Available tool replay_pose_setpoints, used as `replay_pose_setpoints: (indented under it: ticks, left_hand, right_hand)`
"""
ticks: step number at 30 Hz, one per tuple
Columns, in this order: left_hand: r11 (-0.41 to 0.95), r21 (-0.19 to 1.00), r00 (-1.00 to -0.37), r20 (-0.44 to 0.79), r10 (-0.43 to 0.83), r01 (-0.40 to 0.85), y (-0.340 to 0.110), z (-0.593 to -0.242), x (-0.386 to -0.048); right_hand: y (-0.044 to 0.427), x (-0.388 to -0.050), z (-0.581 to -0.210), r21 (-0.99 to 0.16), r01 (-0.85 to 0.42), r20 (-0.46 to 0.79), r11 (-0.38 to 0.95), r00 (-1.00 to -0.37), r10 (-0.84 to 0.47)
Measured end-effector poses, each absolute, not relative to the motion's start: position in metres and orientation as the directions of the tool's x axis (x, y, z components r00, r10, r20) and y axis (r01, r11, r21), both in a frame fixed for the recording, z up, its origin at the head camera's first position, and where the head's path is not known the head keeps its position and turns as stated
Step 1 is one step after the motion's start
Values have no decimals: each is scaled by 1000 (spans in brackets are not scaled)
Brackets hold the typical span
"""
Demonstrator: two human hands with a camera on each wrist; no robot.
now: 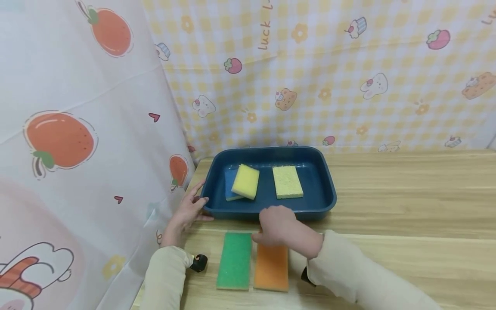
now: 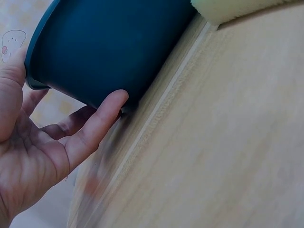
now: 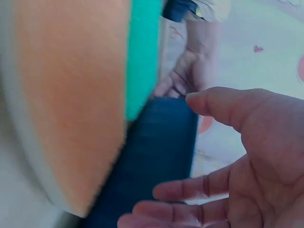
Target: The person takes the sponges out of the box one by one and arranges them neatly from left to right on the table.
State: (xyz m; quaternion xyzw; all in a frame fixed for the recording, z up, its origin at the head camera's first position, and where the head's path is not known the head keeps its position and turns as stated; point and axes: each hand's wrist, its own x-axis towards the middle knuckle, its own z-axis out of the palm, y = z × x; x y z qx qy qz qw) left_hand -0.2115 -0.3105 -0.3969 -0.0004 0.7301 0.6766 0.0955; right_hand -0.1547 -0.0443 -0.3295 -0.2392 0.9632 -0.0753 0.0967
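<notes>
The left hand (image 1: 190,211) grips the left end of the blue tray (image 1: 232,214), near the desk's (image 1: 387,193) back left corner; wood runs broad to its right. The right hand (image 1: 280,226), fingers loosely extended, is over the orange sponge (image 1: 271,273), narrowly apart from the green sponge (image 1: 234,262).

Cream long sleeves (image 1: 366,269), softly creased, black wrist pieces (image 1: 199,263) (one per arm)
</notes>
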Motion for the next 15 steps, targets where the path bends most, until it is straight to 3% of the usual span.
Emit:
replay_pose_setpoints:
  ticks: [8, 15]
  left_hand:
    - [106, 983, -982, -158, 107, -147, -310, -396, -212]
    - [95, 986, -984, -144, 108, -134, -310, -397, -212]
  right_hand:
    - [-49, -177, -314, -242, -471, -59, 849, -866, -497]
    - [-55, -204, -313, -277, -422, -60, 863, -889, -454]
